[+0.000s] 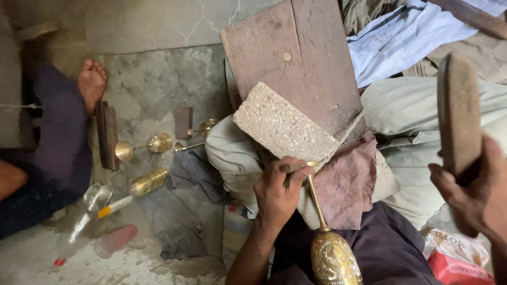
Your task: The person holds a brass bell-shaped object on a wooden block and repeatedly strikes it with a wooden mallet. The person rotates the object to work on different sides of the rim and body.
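1. Nearest the camera, at the bottom edge: engraved brass vessel (335,259), rounded body low, thin stem running up toward the left hand.
2. Bottom right corner: white-and-red printed package (455,257), crumpled, partly tucked under the right forearm, lying just beside dark purple trousers (388,248).
3. Just above the vessel: left hand (278,190) clenched around a slim metal punch (291,168), its tip meeting the top of the stem at the lower edge of a pitted pale block (282,126).
4. At the right edge: right hand (471,198) gripping a flat wooden mallet (458,119), raised upright, well apart from the block.
5. Beneath the block: dusty pink cloth (346,182) draped over a pale-clad knee (228,153), reddish wooden plank (298,60) leaning behind.
6. Left on the dusty floor: clear plastic bottle (79,227) with a red cap, lying flat; pink plastic cup (115,240) on its side near it; white tube (114,206) with an orange end just above.
7. Farther left of the knee: ribbed brass piece (148,181) lying flat, brass goblet (142,146) on its side above it, dark wooden block (107,134) standing beside.
8. Far left: another person's bare foot (92,82) and dark-clothed leg on the grey floor.
9. Top right: white cloth (406,34) with dark stripes, crumpled.
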